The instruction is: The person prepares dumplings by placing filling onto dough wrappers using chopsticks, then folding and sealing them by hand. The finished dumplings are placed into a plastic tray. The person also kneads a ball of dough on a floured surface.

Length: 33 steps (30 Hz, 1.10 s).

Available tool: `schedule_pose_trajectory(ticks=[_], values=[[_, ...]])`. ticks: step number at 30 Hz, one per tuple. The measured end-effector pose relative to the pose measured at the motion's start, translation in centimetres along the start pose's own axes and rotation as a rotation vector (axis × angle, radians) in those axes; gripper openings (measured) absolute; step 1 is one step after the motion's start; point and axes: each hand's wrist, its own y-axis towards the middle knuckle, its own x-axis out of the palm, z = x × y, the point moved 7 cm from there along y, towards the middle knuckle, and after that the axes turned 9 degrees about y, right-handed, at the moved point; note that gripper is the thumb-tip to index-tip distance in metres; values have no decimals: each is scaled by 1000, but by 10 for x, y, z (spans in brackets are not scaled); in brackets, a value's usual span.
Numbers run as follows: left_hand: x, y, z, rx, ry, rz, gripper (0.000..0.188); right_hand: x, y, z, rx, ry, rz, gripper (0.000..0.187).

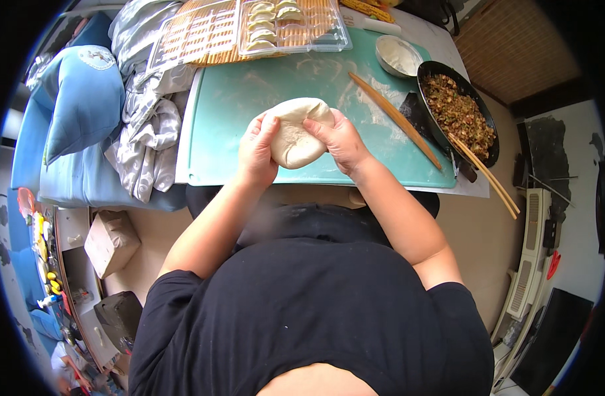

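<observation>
A thick round of pale dough point(298, 140) is held up between my two hands, above the near part of a green mat point(223, 125). My left hand point(257, 146) grips its left side, thumb on top. On the right side, my right hand point(342, 142) pinches the dough with the thumb pressed into its upper face. The dough's middle looks dented and slightly rough. My fingers beneath it are hidden. To the right of my hands a wooden rolling pin point(395, 121) with tapered ends lies slantwise on the floury mat.
At the far side, dumplings point(261, 26) sit in a clear plastic tray point(249, 55) over a woven mat. A bowl of flour point(398, 56) stands far right. Beside it is a black pan point(427, 99) of chopped filling point(458, 109), with chopsticks point(491, 178) jutting past the table edge.
</observation>
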Motion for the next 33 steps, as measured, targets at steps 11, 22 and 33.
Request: schedule_pose_trajectory(ticks=[11, 22, 33], values=[[10, -7, 29, 240, 583, 40, 28, 15, -19, -18, 21, -272, -47, 48], [-2, -11, 13, 110, 547, -30, 26, 3, -15, 7, 50, -312, 22, 36], [-10, -3, 1, 51, 861, 19, 39, -27, 1, 1, 52, -689, 14, 49]])
